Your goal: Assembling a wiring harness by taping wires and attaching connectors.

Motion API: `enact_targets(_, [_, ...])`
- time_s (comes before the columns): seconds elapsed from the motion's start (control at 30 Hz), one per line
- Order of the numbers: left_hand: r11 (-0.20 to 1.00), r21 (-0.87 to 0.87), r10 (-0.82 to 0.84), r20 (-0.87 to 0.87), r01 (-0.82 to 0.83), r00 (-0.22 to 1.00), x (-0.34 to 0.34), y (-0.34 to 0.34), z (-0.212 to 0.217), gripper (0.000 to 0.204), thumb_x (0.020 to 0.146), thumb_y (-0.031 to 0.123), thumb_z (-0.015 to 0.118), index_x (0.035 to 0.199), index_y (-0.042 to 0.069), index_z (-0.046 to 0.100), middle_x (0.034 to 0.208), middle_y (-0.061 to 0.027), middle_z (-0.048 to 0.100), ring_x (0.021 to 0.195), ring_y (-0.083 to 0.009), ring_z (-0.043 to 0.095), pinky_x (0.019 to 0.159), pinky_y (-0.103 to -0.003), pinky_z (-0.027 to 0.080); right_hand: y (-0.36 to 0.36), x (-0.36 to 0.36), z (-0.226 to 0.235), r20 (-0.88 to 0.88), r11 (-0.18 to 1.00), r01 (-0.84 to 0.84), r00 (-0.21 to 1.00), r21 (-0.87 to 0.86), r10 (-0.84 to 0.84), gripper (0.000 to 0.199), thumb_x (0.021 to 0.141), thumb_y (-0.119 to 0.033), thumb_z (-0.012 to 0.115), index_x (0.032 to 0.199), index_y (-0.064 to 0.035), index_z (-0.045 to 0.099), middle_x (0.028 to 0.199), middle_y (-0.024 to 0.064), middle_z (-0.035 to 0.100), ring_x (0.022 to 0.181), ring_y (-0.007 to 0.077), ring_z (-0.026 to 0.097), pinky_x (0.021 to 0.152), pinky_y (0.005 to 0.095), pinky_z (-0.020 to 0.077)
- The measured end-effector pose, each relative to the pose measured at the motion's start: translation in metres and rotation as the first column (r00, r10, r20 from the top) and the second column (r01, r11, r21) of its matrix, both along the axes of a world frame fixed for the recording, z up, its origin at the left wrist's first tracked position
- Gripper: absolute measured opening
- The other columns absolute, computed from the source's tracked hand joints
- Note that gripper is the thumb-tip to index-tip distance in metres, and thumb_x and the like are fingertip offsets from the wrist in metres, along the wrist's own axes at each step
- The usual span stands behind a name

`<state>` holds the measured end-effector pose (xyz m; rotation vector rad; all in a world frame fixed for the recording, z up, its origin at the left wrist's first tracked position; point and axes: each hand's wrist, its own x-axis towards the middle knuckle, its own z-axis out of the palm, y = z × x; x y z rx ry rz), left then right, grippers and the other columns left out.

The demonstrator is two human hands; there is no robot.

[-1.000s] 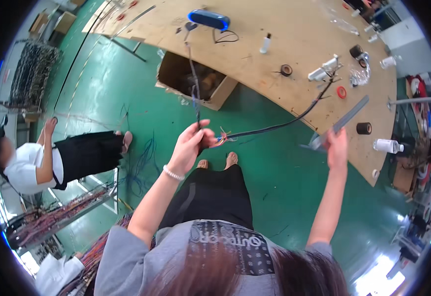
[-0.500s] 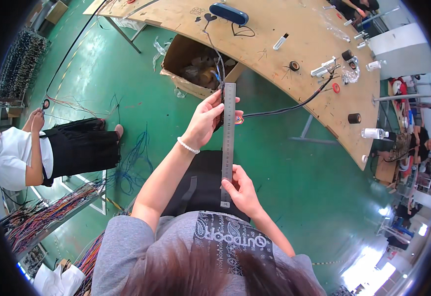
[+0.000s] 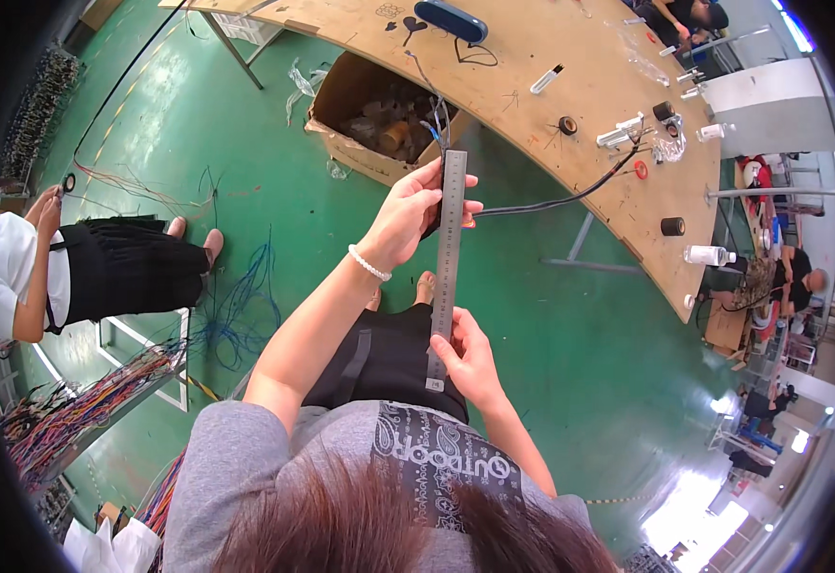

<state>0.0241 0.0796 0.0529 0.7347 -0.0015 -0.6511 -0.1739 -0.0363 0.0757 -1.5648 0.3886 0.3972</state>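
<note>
A long steel ruler [image 3: 449, 239] stands lengthwise in front of my body. Near its far end my left hand [image 3: 400, 222] is closed around a dark wire harness [image 3: 560, 202], with fingertips showing past the ruler's right edge. Loose wire ends [image 3: 433, 113], some blue, stick out beyond that hand toward the table. From the hand, the harness's black cable runs right onto the tabletop. My right hand [image 3: 470, 355] pinches the ruler near its close end, thumb on top. The part of the harness inside my left hand is mostly hidden.
A wooden table [image 3: 522, 95] curves across the top, bearing tape rolls [image 3: 672, 226], a bottle [image 3: 709, 255] and a dark blue case [image 3: 451, 21]. Under its edge sits an open cardboard box [image 3: 350, 138]. At left, a person [image 3: 31, 267] stands beside a rack of coloured wires [image 3: 102, 411].
The whole view has shifted slightly, and my feet now show below the ruler. Both hands keep their grip on ruler and harness. The person at left appears farther toward the edge.
</note>
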Motion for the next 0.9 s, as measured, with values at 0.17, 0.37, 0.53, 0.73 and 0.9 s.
enact_targets(0.17, [0.999, -0.031, -0.006, -0.012, 0.005, 1.0, 0.004, 0.001, 0.008, 0.055, 0.087, -0.007, 0.029, 0.14, -0.002, 0.04, 0.128, -0.0181, 0.057, 0.102, -0.0304, 0.067, 0.087, -0.041, 0.058, 0.001, 0.003, 0.0, 0.016, 1.0, 0.016, 1.0, 0.004, -0.016, 0.03, 0.095, -0.004, 0.059, 0.123, -0.0014, 0.05, 0.087, -0.0018, 0.057, 0.074, 0.0041, 0.053, 0.065, 0.0203, 0.0443])
enact_targets(0.37, [0.992, -0.122, -0.044, -0.019, 0.042, 0.999, 0.013, 0.009, 0.006, 0.06, 0.084, -0.008, 0.031, 0.144, -0.003, 0.036, 0.13, -0.0183, 0.056, 0.103, -0.0331, 0.066, 0.088, -0.042, 0.056, 0.003, 0.008, 0.0, 0.025, 0.999, 0.036, 0.999, 0.013, -0.036, 0.029, 0.096, -0.007, 0.058, 0.123, -0.0016, 0.051, 0.081, -0.0018, 0.058, 0.066, 0.0035, 0.055, 0.051, 0.0186, 0.0422])
enact_targets(0.53, [0.986, -0.154, -0.065, 0.045, 0.071, 0.997, 0.014, 0.011, 0.004, 0.06, 0.084, -0.008, 0.035, 0.145, -0.003, 0.035, 0.13, -0.0177, 0.056, 0.105, -0.0329, 0.066, 0.087, -0.042, 0.057, 0.006, 0.007, 0.006, 0.039, 1.0, 0.029, 0.999, -0.01, -0.029, 0.03, 0.095, -0.008, 0.059, 0.124, -0.0016, 0.051, 0.081, -0.001, 0.058, 0.068, 0.0049, 0.057, 0.051, 0.0187, 0.0426])
enact_targets(0.73, [0.983, -0.168, -0.065, 0.076, 0.077, 0.995, 0.011, 0.013, 0.003, 0.058, 0.086, -0.008, 0.038, 0.143, -0.002, 0.036, 0.129, -0.0166, 0.056, 0.104, -0.0315, 0.066, 0.086, -0.04, 0.057, 0.009, 0.004, 0.01, 0.051, 0.999, 0.03, 0.998, -0.024, -0.029, 0.031, 0.095, -0.008, 0.058, 0.125, -0.0015, 0.051, 0.081, -0.0008, 0.057, 0.07, 0.0062, 0.059, 0.05, 0.0192, 0.0422])
enact_targets(0.9, [0.982, -0.169, -0.07, 0.12, 0.09, 0.99, 0.008, 0.013, 0.006, 0.056, 0.088, -0.009, 0.042, 0.143, -0.001, 0.036, 0.13, -0.0157, 0.056, 0.103, -0.0303, 0.067, 0.085, -0.039, 0.057, 0.009, 0.001, 0.011, 0.058, 0.999, 0.033, 0.998, -0.036, -0.03, 0.032, 0.095, -0.008, 0.059, 0.125, -0.0013, 0.051, 0.081, -0.0008, 0.057, 0.07, 0.0065, 0.059, 0.05, 0.0192, 0.042])
